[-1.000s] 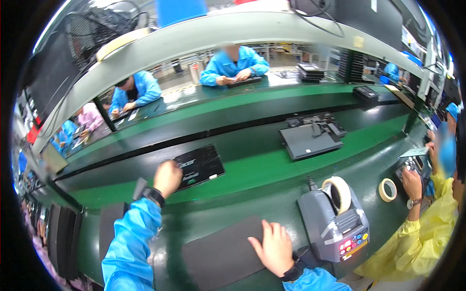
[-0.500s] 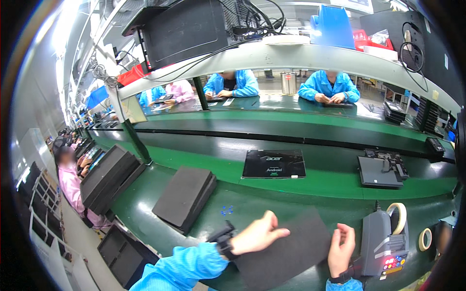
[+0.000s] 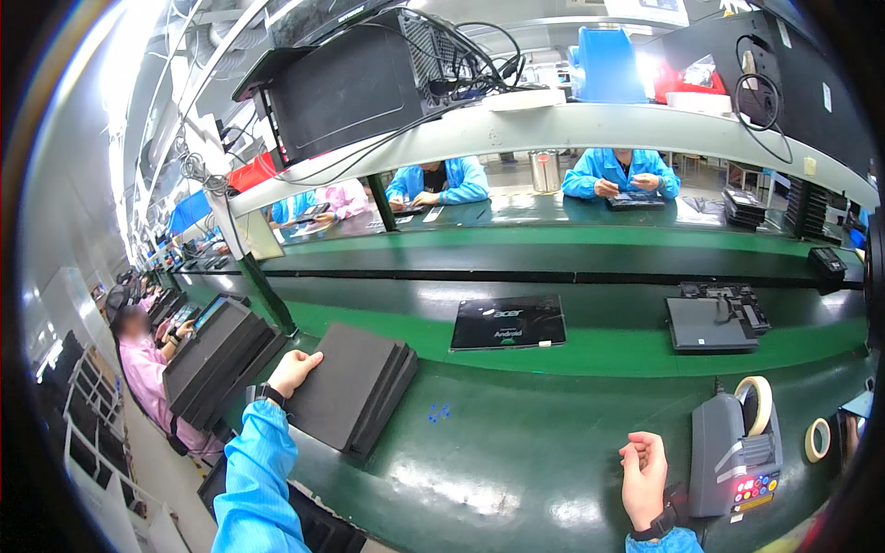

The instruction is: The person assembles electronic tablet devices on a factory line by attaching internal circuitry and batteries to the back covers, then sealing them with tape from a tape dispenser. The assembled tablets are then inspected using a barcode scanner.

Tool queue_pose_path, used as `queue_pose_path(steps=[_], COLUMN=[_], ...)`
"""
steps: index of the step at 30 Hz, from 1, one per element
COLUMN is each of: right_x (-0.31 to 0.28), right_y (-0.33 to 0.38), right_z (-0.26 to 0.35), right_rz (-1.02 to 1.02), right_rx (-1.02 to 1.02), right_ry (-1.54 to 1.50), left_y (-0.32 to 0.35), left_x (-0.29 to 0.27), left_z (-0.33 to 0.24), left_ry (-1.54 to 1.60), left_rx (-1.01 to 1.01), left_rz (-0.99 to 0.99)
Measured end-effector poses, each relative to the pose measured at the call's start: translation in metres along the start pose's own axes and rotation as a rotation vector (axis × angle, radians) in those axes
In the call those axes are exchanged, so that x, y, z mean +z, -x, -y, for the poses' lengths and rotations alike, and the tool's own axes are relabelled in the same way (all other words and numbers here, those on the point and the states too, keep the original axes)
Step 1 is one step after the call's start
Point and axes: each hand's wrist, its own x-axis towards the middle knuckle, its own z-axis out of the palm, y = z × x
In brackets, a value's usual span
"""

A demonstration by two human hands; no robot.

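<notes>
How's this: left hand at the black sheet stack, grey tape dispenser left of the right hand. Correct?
No: the grey tape dispenser is right of the right hand, head view. Rest holds: left hand at the black sheet stack.

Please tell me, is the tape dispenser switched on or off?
On: the tape dispenser has a control panel glowing red.

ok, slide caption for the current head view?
Left hand on the edge of the black stack, right hand empty beside the tape dispenser.
</notes>
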Motion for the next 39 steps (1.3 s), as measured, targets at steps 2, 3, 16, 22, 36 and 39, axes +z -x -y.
queue_pose_path(steps=[2,3,16,22,36,39], right_x=[0.0,-0.003,-0.001,0.015,0.031,0.044], right_y=[-0.001,-0.002,0.0,-0.003,-0.011,-0.019], right_z=[0.001,0.0,-0.026,-0.011,-0.003,0.03], right_rz=[0.005,-0.005,0.043,0.084,0.067,0.161], right_rx=[0.035,0.032,0.07,0.052,0.054,-0.384], right_ry=[-0.032,-0.035,0.016,0.079,0.366,0.329], left_y=[-0.006,-0.003,0.143,0.242,0.207,0.211], left_x=[0.008,0.012,0.081,0.12,0.245,0.248], left_z=[0.002,-0.005,-0.154,-0.206,-0.204,-0.204], left_ry=[-0.011,-0.033,0.178,0.467,-0.002,-0.161], left_rx=[0.016,0.027,0.706,1.086,0.996,1.141], left_rz=[-0.034,-0.078,0.044,0.531,0.544,0.344])
